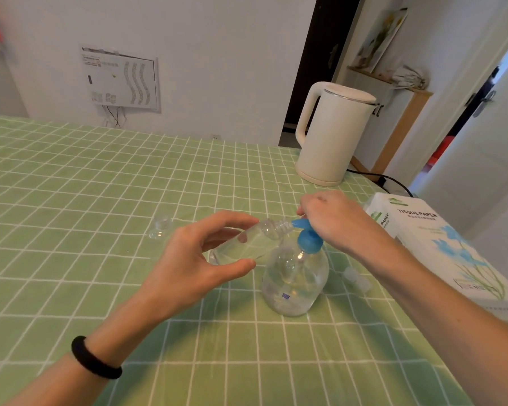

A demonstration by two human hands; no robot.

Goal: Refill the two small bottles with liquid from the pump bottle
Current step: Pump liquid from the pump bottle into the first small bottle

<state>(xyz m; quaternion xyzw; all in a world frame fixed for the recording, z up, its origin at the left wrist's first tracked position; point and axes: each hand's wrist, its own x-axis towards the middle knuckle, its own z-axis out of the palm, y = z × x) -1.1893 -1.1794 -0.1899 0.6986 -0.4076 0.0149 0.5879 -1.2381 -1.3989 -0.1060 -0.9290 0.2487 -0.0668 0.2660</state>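
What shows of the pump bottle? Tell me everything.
The pump bottle is clear, round-bodied plastic, upright on the green checked cloth, holding clear liquid, with a blue mark low on its side. Its blue pump head sits on the neck, spout pointing left to the mouth of the tilted small bottle held by the left hand. The right hand curls over the pump head from above.

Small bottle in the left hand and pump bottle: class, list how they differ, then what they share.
The small bottle is tilted in the left hand's grip; the pump bottle stands upright. The small bottle is slim; the pump bottle is rounder and bigger. The small bottle's neck is uncapped; the pump bottle has a blue pump. Both are clear plastic.
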